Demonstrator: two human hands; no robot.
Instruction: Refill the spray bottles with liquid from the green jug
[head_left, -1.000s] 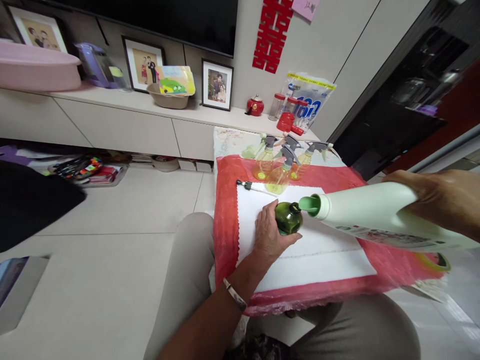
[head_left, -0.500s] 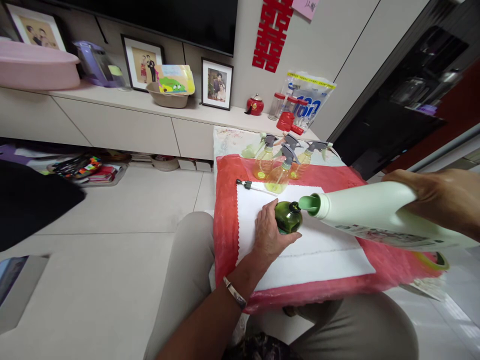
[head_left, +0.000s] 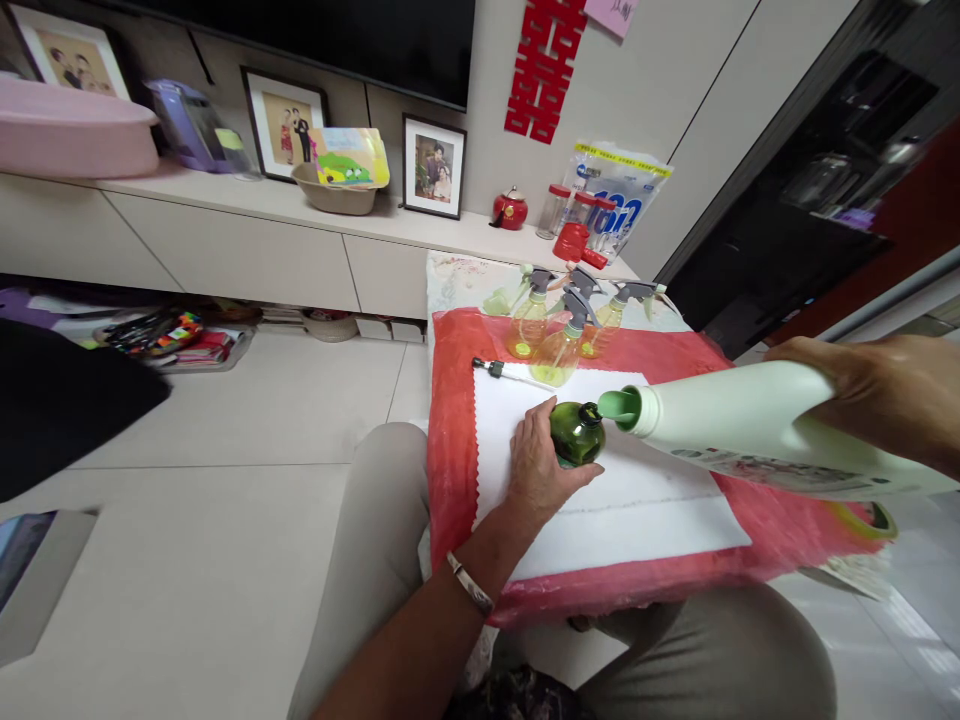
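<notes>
Two hands are kept in use around the dark green bottle (head_left: 577,435), which is set upright on the white sheet (head_left: 637,525). Its left side is clasped by the left hand (head_left: 536,470), with fingers curved along the far side and thumb spread along the near side. To its right, the pale green jug (head_left: 739,410) is gripped from above by the right hand (head_left: 892,395) and tilted nearly flat, its spout at the bottle's neck; whether they touch cannot be told. The jug's label print is too blurred to be read. Beyond the bottle, clear spray bottles (head_left: 555,358) are grouped; farther off, large blue figures, apparently "100", are printed on the plastic bag (head_left: 619,195). Double-happiness characters are formed by the red paper cutout (head_left: 546,60).
</notes>
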